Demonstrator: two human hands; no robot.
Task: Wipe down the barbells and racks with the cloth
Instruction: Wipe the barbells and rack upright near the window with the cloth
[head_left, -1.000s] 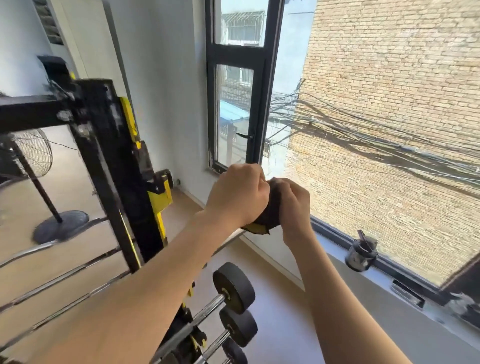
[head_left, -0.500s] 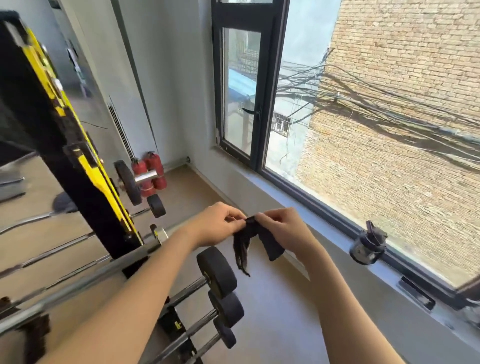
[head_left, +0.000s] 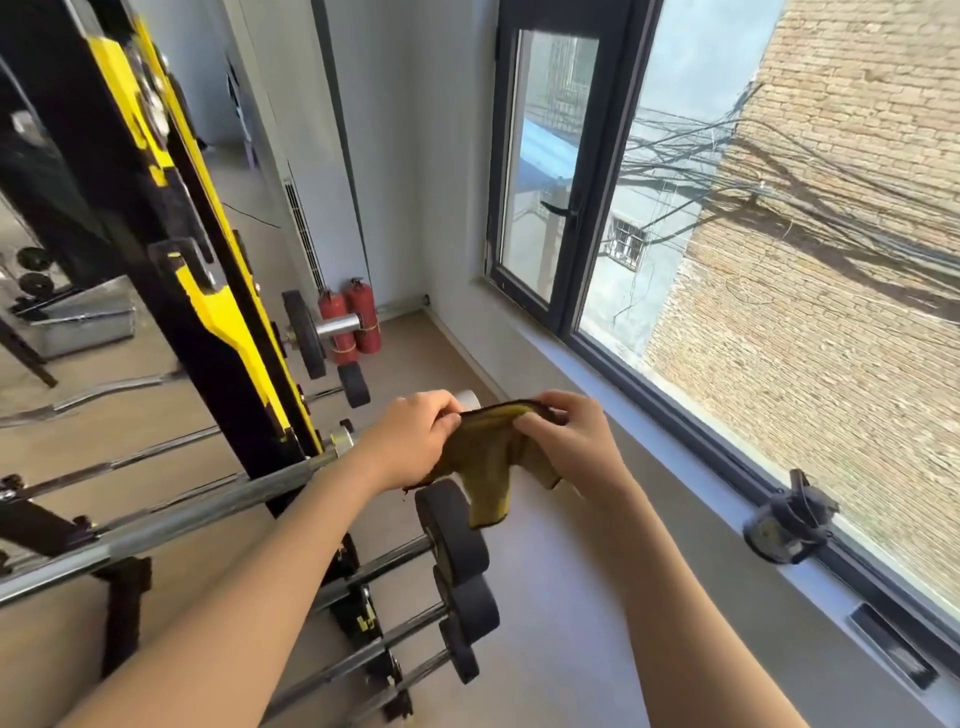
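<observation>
Left hand (head_left: 415, 436) and right hand (head_left: 566, 441) are pinching the olive-yellow fabric cloth (head_left: 483, 457), its top edge running sideways and the rest hanging down; the left hand is partly hiding the silver steel barbell (head_left: 208, 514).

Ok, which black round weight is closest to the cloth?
The topmost weight of the three stacked ones: the cloth hangs right by its top edge, while the middle weight and bottom weight sit lower.

One cloth (head_left: 488, 457), two hands (left hand (head_left: 415, 441), right hand (head_left: 566, 441)), two red fire extinguishers (head_left: 358, 322) far off, three black-ended bars (head_left: 452, 525) near, one rack (head_left: 208, 374)
</observation>
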